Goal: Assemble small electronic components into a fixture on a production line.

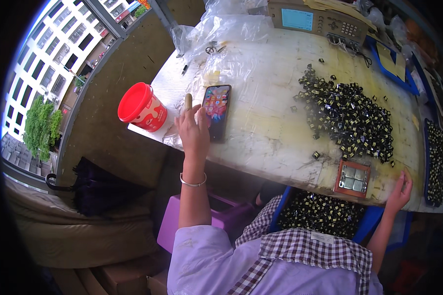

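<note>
My left hand [194,132] is over the left part of the worktable, palm down, fingers loosely stretched out. One finger wears a tan finger cot [188,102]. Right beside it lies a smartphone [217,110], its lit screen showing app icons; the thumb side of the hand is at the phone's left edge, and whether it touches the glass I cannot tell. My right hand [400,192] rests at the table's near right edge, fingers apart and holding nothing. Closest to it is a small metal block fixture [354,178] in a reddish-brown frame.
A heap of small black-and-yellow parts [352,118] covers the table's right half. More fill a blue tray [276,211] at my lap and another at the right edge. A red bucket [135,102] stands left; plastic bags [241,29] and a grey device [325,24] are at the back.
</note>
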`<state>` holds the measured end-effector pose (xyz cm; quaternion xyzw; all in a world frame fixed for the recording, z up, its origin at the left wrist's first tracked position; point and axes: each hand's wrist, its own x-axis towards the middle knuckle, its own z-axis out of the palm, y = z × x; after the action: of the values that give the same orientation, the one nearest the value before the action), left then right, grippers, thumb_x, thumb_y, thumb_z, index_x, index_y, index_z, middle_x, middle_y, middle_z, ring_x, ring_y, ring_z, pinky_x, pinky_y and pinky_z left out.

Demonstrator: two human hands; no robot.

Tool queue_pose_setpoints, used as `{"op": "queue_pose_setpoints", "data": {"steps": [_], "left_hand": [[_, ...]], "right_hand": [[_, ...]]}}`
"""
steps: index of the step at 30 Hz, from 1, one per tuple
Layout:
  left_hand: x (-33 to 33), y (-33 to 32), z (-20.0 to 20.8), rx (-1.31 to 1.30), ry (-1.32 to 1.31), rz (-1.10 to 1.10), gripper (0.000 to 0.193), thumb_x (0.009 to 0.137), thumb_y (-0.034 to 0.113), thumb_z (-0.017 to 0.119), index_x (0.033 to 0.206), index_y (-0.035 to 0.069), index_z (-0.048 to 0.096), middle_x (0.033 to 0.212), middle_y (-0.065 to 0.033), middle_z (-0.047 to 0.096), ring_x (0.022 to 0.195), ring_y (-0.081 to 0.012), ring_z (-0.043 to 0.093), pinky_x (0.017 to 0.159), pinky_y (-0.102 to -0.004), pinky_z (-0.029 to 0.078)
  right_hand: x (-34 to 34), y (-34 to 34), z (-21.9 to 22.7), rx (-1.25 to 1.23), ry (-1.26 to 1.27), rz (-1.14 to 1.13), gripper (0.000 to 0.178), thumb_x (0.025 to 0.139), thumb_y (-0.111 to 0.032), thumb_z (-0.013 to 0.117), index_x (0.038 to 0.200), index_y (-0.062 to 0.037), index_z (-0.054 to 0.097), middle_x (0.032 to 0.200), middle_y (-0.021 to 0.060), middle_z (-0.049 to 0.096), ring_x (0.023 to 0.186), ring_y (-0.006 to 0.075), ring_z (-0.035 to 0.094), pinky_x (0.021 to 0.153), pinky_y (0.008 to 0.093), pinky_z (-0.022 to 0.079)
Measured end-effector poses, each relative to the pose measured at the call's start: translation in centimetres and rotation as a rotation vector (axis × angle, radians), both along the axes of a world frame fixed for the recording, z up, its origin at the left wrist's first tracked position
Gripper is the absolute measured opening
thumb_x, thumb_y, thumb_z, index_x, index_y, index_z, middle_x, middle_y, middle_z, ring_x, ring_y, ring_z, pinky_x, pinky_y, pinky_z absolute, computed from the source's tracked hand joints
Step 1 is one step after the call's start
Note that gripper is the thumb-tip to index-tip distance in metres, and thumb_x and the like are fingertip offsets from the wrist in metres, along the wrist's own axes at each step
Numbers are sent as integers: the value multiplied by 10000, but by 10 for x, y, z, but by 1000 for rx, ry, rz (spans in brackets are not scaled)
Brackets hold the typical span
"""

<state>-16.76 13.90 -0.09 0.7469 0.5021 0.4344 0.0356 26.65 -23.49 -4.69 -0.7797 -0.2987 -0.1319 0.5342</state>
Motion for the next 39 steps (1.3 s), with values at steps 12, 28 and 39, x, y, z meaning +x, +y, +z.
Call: {"op": "queue_pose_setpoints", "data": {"steps": [12,28,39], "left_hand": [[7,-5,11,-123,-452,-282,464,1024,325,371,934,-29,657,1255,-180,571,1087,-287,550,965,-379,392],[15,1,-3,-16,-119,-92,421,1006,336,391,1013,1,646,955,-156,646,972,-329,548,966,-428,346],[1,9,-3,-22,-153,31,456,1010,359,370,1034,-11,636,947,-131,662,930,-302,571,961,-431,324]], "right_hand": [[-1,-1,0,-14,18,-16,267,980,-145,505,1182,12,582,1118,83,631,1032,138,568,908,274,445],[1,-2,-4,12,3,4,266,982,-140,500,1188,7,581,1127,80,623,1042,143,570,914,277,445],[-1,0,0,21,12,20,266,978,-134,509,1188,12,581,1127,77,619,1028,137,568,912,273,442]]}}
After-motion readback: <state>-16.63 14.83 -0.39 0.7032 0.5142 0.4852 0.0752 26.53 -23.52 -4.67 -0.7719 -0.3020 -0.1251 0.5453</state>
